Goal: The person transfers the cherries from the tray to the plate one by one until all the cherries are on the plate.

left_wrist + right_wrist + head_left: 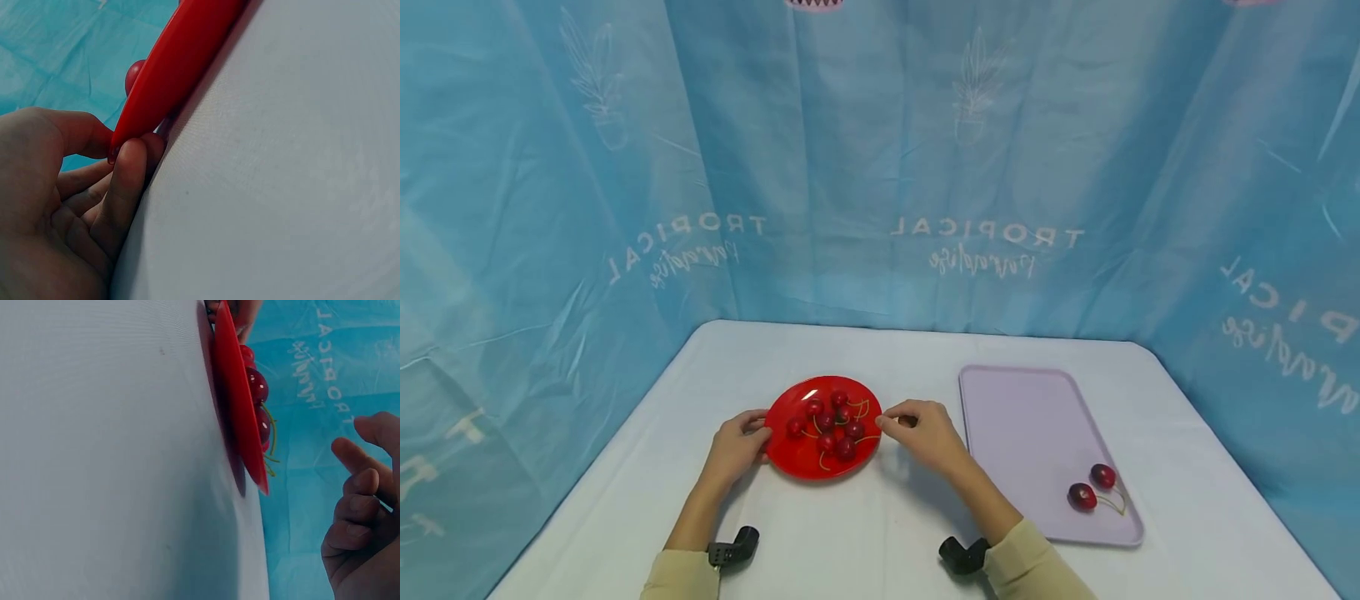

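My left hand [730, 450] pinches the left rim of a round red plate [793, 460]. In the left wrist view, the thumb lies on one side of that rim and fingers on the other. Several dark red cherries [825, 422], with green stems, lie on the plate. Just off the plate's right edge is my right hand [931, 435]. Its thumb and forefinger stand apart in the right wrist view with nothing between them, and the other fingers [356, 509] are loosely bent.
A pale lilac tray [1018, 433] lies on the white table [850, 533] to the right. Near its front right corner are two cherries [1082, 497] with stems. Blue printed curtains [880, 167] hang behind the table and along both sides.
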`<state>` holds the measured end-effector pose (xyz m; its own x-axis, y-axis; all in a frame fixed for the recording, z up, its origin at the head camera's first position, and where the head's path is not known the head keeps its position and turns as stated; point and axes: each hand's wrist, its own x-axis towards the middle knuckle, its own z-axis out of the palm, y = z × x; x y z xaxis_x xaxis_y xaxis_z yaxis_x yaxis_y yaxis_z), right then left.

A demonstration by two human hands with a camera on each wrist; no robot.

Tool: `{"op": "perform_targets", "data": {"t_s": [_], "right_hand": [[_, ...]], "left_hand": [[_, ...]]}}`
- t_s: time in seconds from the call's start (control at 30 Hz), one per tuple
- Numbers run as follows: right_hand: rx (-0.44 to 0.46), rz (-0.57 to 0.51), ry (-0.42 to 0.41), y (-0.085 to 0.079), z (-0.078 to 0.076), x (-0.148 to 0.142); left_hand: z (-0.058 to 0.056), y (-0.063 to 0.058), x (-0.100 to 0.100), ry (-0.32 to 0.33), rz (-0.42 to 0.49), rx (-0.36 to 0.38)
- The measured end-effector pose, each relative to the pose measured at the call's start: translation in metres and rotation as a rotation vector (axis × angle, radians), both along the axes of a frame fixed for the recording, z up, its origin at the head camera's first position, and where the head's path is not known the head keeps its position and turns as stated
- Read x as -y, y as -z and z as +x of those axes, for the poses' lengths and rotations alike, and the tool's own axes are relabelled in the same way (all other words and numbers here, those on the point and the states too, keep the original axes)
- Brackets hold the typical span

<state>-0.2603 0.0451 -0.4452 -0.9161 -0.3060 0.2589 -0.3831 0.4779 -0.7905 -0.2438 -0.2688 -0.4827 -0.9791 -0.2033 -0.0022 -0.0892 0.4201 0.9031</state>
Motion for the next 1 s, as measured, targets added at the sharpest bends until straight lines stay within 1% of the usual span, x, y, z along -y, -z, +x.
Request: {"op": "perform_targets", "data": {"t_s": [0.13, 0.33, 0.53, 0.67, 0.77, 0.87, 1.0], "right_hand": [[-0.005, 0.039, -0.02, -0.008, 0.001, -0.006], [-0.025, 0.058, -0.047, -0.014, 0.002, -0.018], [-0.018, 0.091, -0.025, -0.015, 0.007, -0.035], [-0.064, 0.075, 0.005, -0.016, 0.009, -0.043], [-0.104, 0.055, 0.027, -0.014, 0.009, -0.048], [-0.115, 0.046, 0.03, -0.012, 0.009, -0.051], [-0.123, 0.06, 0.02, -0.011, 0.011, -0.056]], "left_hand": [[-0.003, 0.0, 0.001, 0.002, -0.01, -0.007], [-0.004, -0.002, 0.001, 0.0, -0.018, -0.013], [-0.003, -0.004, -0.002, 0.003, -0.015, -0.008], [-0.002, -0.004, -0.004, 0.003, -0.008, -0.006], [-0.002, -0.004, -0.005, 0.004, -0.007, -0.011], [0.0, -0.003, -0.004, 0.002, -0.017, -0.01], [0.002, 0.0, -0.003, -0.002, -0.025, -0.002]]}}
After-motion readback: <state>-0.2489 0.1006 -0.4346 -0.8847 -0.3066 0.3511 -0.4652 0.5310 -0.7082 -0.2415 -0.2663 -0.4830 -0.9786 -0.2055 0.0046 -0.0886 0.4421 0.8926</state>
